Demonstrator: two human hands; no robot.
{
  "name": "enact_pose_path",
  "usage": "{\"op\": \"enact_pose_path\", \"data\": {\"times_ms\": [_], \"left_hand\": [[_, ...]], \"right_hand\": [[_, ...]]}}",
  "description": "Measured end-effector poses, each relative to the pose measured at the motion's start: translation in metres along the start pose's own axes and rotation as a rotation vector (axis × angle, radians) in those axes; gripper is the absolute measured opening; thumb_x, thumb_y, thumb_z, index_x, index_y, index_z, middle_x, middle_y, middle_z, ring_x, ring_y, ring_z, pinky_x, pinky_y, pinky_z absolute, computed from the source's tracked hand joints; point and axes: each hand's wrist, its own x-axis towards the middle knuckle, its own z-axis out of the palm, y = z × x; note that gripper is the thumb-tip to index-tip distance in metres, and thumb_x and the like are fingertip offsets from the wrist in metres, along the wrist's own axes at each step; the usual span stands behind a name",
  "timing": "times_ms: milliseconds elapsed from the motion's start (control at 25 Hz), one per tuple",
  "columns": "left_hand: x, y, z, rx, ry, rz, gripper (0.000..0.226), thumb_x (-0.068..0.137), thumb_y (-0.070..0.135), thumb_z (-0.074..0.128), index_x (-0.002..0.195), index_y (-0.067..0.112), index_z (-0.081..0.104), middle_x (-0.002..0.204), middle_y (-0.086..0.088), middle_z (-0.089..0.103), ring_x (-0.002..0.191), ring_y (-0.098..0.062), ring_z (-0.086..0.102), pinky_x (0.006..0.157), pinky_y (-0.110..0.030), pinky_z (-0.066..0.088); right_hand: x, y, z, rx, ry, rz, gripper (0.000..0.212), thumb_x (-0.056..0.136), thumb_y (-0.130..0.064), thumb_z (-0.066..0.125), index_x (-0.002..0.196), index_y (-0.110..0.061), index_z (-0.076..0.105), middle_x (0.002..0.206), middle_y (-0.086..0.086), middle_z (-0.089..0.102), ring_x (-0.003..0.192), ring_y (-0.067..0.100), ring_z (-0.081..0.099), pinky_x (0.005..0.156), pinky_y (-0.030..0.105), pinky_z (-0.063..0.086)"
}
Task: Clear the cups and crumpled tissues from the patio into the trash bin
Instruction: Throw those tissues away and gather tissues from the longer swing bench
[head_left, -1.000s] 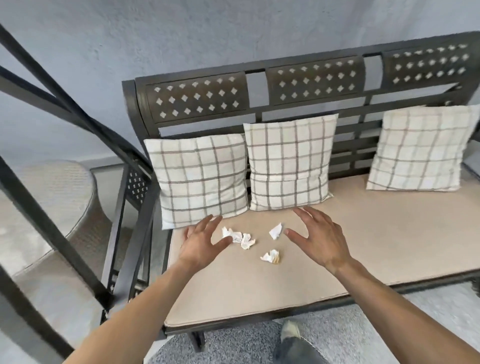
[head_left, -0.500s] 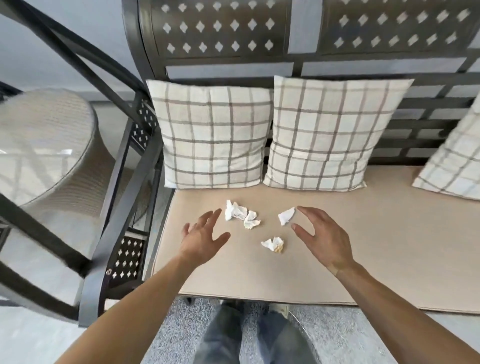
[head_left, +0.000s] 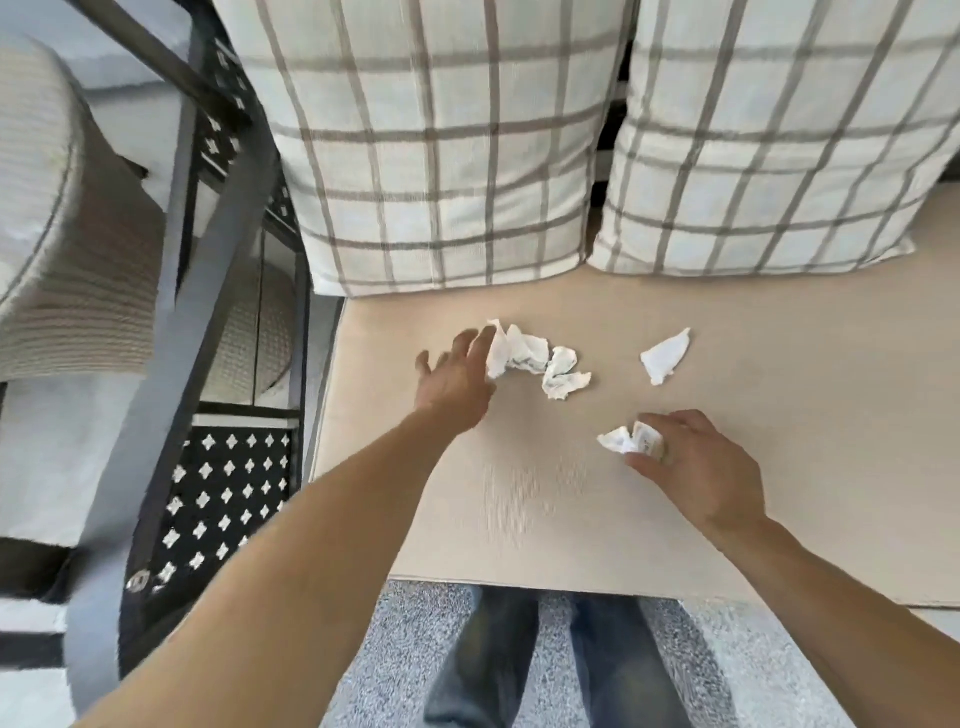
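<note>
1. We had our right hand (head_left: 696, 462) down on the beige seat cushion (head_left: 779, 415) of the patio bench, thumb and fingers curled round the nearest crumpled tissue (head_left: 626, 439), which was still touching the cushion.
2. Our left hand (head_left: 457, 379) was reaching for the long crumpled tissue (head_left: 519, 353) at the back left; the fingers were spread and blurred, their tips touching its left end without closing on it, so that hand held nothing yet.
3. Just beside that long piece, on its right, lay a smaller wad (head_left: 563, 376), touching it or nearly so; we could not tell whether the two were joined.
4. A fourth tissue scrap (head_left: 665, 356) lay apart to the right, untouched, in front of the gap between the two checked pillows (head_left: 441, 156).
5. As far as we could judge, the clearing had barely begun: all four tissues were still on the cushion, with only one in a grip and none lifted.
6. No cups and no trash bin showed in the view, so we could not tell how that part stood; the gathering, the carry to the bin and the cups were all left to do.
7. The dark metal bench frame (head_left: 208, 312) stood at the left, and below the cushion edge were our jeans (head_left: 519, 665) over grey carpet.
</note>
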Motion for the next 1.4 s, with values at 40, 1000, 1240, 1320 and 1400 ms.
{"op": "enact_pose_path", "data": {"times_ms": [40, 1000, 1240, 1320, 1400], "left_hand": [[0.014, 0.001, 0.003, 0.019, 0.026, 0.028, 0.077, 0.092, 0.033, 0.058, 0.152, 0.028, 0.011, 0.154, 0.000, 0.026, 0.123, -0.028, 0.051, 0.108, -0.052, 0.022], [0.064, 0.021, -0.019, -0.029, -0.099, 0.349, 0.011, 0.079, 0.024, 0.066, 0.079, 0.022, 0.055, 0.147, 0.012, 0.037, 0.117, -0.015, 0.051, 0.078, -0.030, 0.044], [0.070, 0.029, 0.009, 0.159, -0.100, 0.315, 0.020, 0.087, 0.022, 0.059, 0.103, 0.011, 0.060, 0.116, 0.000, 0.055, 0.095, -0.026, 0.060, 0.070, -0.037, 0.051], [0.064, 0.023, 0.011, 0.110, -0.054, 0.243, 0.016, 0.087, 0.024, 0.060, 0.098, 0.011, 0.059, 0.102, -0.002, 0.056, 0.085, -0.025, 0.058, 0.062, -0.034, 0.043], [0.057, 0.016, 0.008, 0.037, -0.039, 0.160, 0.013, 0.085, 0.025, 0.061, 0.089, 0.014, 0.056, 0.093, -0.002, 0.057, 0.078, -0.022, 0.053, 0.058, -0.031, 0.036]], "right_hand": [[0.001, -0.002, 0.010, -0.009, 0.009, 0.014, 0.044, 0.081, -0.057, 0.062, 0.121, -0.041, 0.056, 0.123, -0.013, 0.053, 0.097, 0.018, 0.062, 0.074, 0.029, 0.048], [0.096, -0.001, -0.020, 0.315, 0.049, 0.153, 0.006, 0.077, -0.019, 0.075, 0.080, -0.023, 0.071, 0.130, -0.005, 0.052, 0.111, 0.013, 0.055, 0.089, 0.032, 0.045], [0.120, 0.007, -0.006, 0.246, 0.003, 0.165, 0.011, 0.076, -0.014, 0.070, 0.070, -0.023, 0.067, 0.113, -0.003, 0.069, 0.100, 0.017, 0.063, 0.075, 0.030, 0.046], [0.113, 0.006, -0.002, 0.240, 0.032, 0.190, 0.017, 0.077, -0.015, 0.067, 0.068, -0.028, 0.064, 0.116, -0.009, 0.068, 0.094, 0.016, 0.064, 0.070, 0.028, 0.045], [0.106, 0.005, -0.002, 0.279, 0.046, 0.203, 0.014, 0.079, -0.015, 0.064, 0.080, -0.029, 0.066, 0.112, -0.011, 0.069, 0.094, 0.017, 0.066, 0.077, 0.031, 0.050]]}}
